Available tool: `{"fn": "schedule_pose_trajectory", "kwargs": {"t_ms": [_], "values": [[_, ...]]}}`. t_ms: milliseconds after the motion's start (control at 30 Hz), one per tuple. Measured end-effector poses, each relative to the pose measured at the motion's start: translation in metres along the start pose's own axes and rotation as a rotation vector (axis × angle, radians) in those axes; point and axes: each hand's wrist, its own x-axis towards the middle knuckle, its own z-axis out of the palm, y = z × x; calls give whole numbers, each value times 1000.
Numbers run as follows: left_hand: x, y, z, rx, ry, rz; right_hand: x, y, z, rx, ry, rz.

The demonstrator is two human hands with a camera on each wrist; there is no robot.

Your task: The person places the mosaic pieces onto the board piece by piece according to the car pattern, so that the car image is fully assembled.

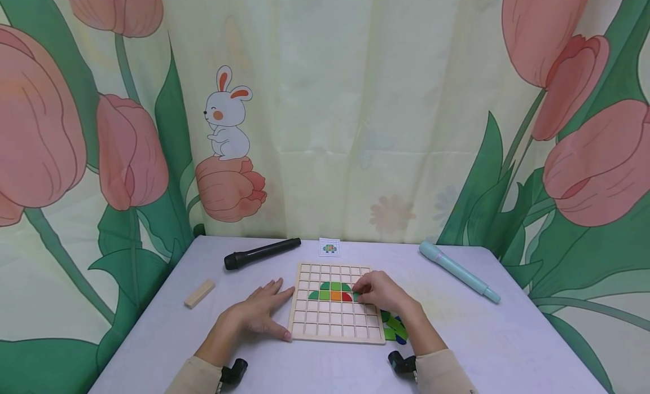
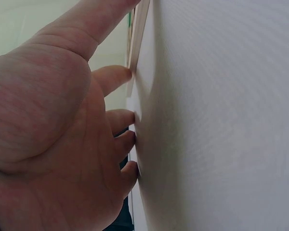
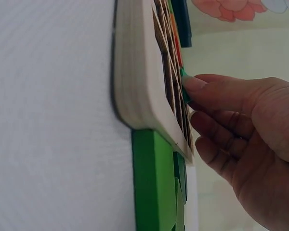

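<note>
A wooden grid board (image 1: pixel 335 329) lies on the white table with a partly filled pattern of green, orange square (image 1: pixel 336 296) and red (image 1: pixel 347 297) tiles. My left hand (image 1: pixel 258 310) is spread flat at the board's left side, thumb and index finger touching its edge. Over the right end of the pattern, my right hand (image 1: pixel 384 293) pinches a dark green tile (image 3: pixel 185 88) between thumb and index finger, right beside the red one. Several loose green and blue tiles (image 1: pixel 395 328) lie against the board's right edge, partly hidden by the right forearm.
Behind the board lies a small card (image 1: pixel 329 247) printed with a coloured grid pattern. A black microphone (image 1: pixel 262 253) is at the back left, a wooden block (image 1: pixel 200 294) at the left. A light teal tube-shaped object (image 1: pixel 459 271) lies at the right. A tulip-print curtain (image 1: pixel 325 128) hangs behind.
</note>
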Motion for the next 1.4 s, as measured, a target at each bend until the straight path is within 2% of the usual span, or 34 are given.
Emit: {"fn": "schedule_pose_trajectory", "kwargs": {"t_ms": [367, 533, 800, 1033, 1200, 1400], "values": [[0, -1, 0, 1, 1, -4, -1, -4, 0, -9, -14, 35], [1, -1, 1, -3, -1, -6, -3, -4, -3, -28, -11, 17], [-1, 1, -2, -21, -15, -16, -11, 0, -28, -39, 81, -42], [-3, 1, -2, -17, -11, -15, -19, 17, -50, -39, 102, -44], [-2, 0, -2, -17, -10, -12, -23, 26, -59, -22, 82, -28], [-2, 2, -3, -6, -6, -4, -32, 38, -64, -7, 11, -21]]}}
